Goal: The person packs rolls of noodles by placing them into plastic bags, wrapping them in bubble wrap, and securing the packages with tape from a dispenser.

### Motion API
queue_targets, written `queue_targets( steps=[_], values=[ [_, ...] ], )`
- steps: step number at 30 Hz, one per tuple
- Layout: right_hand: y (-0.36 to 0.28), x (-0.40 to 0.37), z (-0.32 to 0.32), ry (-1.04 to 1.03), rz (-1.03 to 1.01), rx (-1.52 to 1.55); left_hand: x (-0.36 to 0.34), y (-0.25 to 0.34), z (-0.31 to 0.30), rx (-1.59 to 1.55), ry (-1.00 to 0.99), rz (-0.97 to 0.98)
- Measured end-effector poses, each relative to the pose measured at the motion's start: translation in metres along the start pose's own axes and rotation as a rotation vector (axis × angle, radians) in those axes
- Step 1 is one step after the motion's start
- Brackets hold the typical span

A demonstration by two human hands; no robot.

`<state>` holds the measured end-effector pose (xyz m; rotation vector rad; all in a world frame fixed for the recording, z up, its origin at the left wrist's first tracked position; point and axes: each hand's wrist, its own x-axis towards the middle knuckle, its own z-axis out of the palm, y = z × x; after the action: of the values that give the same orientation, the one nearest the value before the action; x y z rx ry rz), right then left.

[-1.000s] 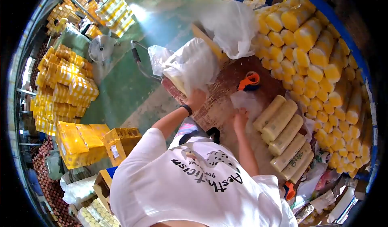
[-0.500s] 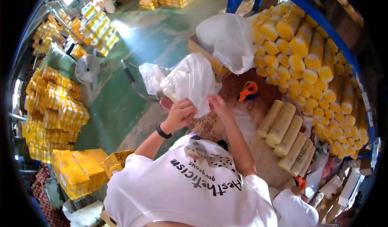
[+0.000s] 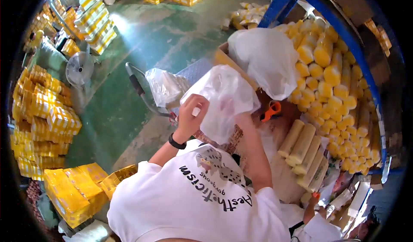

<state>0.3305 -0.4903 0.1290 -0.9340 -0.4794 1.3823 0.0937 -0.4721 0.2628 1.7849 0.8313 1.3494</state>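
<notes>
My left hand (image 3: 192, 113), with a black band on the wrist, grips the upper edge of a white plastic bag (image 3: 226, 100) and holds it up over the worktable (image 3: 279, 179). My right hand (image 3: 242, 120) reaches up to the bag's lower edge. Its fingers are hidden behind the plastic, and only the wrist and forearm show. The bag hangs crumpled between both hands.
An orange tape dispenser (image 3: 271, 110) and several long wrapped rolls (image 3: 301, 145) lie on the table to the right. Behind them are a heap of yellow rolls (image 3: 335, 82), a second white bag (image 3: 266, 57) and a blue rack frame (image 3: 344, 31). A trolley handle (image 3: 135, 85), fan (image 3: 79, 67) and yellow boxes (image 3: 43, 113) stand left. Another person's hand (image 3: 310, 209) is at bottom right.
My right hand left the table and came up to the bag. Both hands have lifted the bag higher and spread it out.
</notes>
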Motion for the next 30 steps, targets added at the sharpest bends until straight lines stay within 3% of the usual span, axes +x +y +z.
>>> queue_targets(
  steps=[4, 6, 7, 9, 11, 16, 20, 22, 25, 29, 30],
  values=[
    [-0.015, 0.043, 0.032, 0.004, 0.012, -0.105, -0.001, -0.042, -0.027, -0.034, 0.085, -0.132],
    [-0.027, 0.057, 0.039, 0.009, 0.008, -0.164, -0.012, -0.058, -0.038, 0.0, 0.115, -0.288],
    [-0.03, 0.06, 0.036, 0.017, 0.007, -0.204, -0.019, -0.073, -0.045, 0.086, 0.122, -0.191],
    [-0.04, 0.061, 0.035, 0.029, 0.0, -0.275, -0.035, -0.102, -0.051, 0.041, 0.147, -0.343],
    [-0.047, 0.059, 0.03, 0.039, -0.007, -0.33, -0.04, -0.106, -0.054, 0.14, 0.138, -0.309],
    [-0.08, 0.005, 0.007, 0.071, -0.011, -0.452, -0.032, -0.106, -0.039, 0.048, 0.053, -0.324],
    [-0.101, -0.037, -0.007, 0.108, -0.018, -0.52, -0.011, -0.113, -0.021, 0.005, -0.054, -0.223],
    [-0.104, -0.048, -0.007, 0.128, -0.035, -0.561, -0.002, -0.109, -0.021, 0.034, -0.142, -0.302],
    [-0.098, -0.046, 0.001, 0.148, -0.076, -0.666, 0.004, -0.114, -0.015, 0.359, 0.019, -0.017],
    [-0.064, -0.017, 0.025, 0.191, -0.182, -1.006, -0.009, -0.135, -0.001, 0.339, 0.004, -0.224],
    [-0.053, -0.003, 0.027, 0.21, -0.211, -1.142, -0.014, -0.138, 0.001, 0.386, -0.023, -0.189]
  ],
)
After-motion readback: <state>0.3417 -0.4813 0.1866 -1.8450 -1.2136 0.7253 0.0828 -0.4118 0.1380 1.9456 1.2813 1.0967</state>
